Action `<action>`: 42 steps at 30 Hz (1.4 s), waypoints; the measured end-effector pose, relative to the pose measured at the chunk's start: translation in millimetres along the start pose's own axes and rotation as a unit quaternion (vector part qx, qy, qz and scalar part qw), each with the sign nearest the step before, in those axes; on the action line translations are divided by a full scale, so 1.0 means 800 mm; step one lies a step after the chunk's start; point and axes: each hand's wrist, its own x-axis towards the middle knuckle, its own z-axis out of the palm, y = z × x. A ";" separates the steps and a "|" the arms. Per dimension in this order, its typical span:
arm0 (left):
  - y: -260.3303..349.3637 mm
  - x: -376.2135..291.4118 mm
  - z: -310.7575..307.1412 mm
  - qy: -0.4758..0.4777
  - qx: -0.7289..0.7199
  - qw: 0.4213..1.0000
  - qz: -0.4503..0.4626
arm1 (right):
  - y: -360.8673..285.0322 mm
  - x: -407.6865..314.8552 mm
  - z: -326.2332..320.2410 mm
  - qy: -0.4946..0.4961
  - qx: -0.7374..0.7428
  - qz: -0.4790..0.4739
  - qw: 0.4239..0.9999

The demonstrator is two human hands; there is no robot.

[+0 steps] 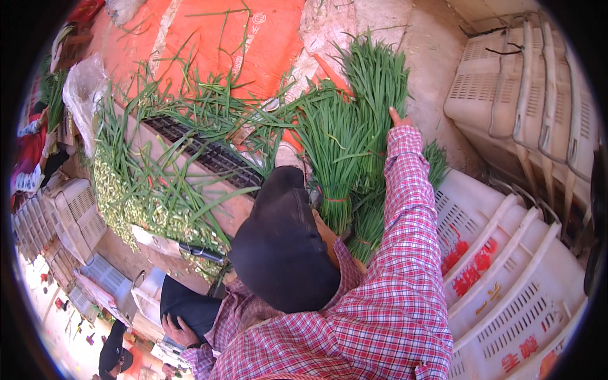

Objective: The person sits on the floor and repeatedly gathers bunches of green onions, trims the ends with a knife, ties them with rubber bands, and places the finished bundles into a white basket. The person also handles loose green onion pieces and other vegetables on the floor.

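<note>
My right hand, in a red checked sleeve, touches the leafy side of a tall bundle of garlic chives; most of its fingers are hidden. Beside that bundle, another one stands with a red band near its stem ends. Lower down, more banded stems are partly behind my arm. My left hand rests, fingers somewhat spread, on dark cloth, apparently over a knee. A large dark cloth-covered shape blocks the middle; bare skin shows beside it, whose I cannot tell.
Cut stem pieces and loose leaves cover a board; a knife with a black handle lies there. A black grate is behind. Stacked white plastic crates stand at right. Another person works at far left.
</note>
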 end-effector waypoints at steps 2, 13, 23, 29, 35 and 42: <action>0.003 0.005 -0.001 -0.015 0.029 0.999 -0.012 | -0.003 0.022 0.024 0.017 -0.027 -0.076 0.997; 0.049 0.026 -0.008 0.056 -0.184 0.981 0.012 | -0.031 -0.162 -0.054 0.131 0.117 -0.331 0.927; 0.245 0.096 -0.078 -0.019 -0.700 0.667 0.254 | -0.221 -0.453 -0.240 -0.011 0.325 -0.652 0.685; 0.291 0.116 -0.130 -0.187 -0.868 0.287 0.359 | -0.257 -0.625 -0.174 -0.392 0.280 -0.586 0.651; 0.183 0.055 -0.015 -0.155 -0.948 0.244 0.136 | -0.203 -0.649 -0.005 -0.432 0.234 -0.593 0.637; 0.145 0.019 0.054 -0.100 -0.973 0.199 0.062 | -0.139 -0.679 0.062 -0.348 0.070 -0.719 0.598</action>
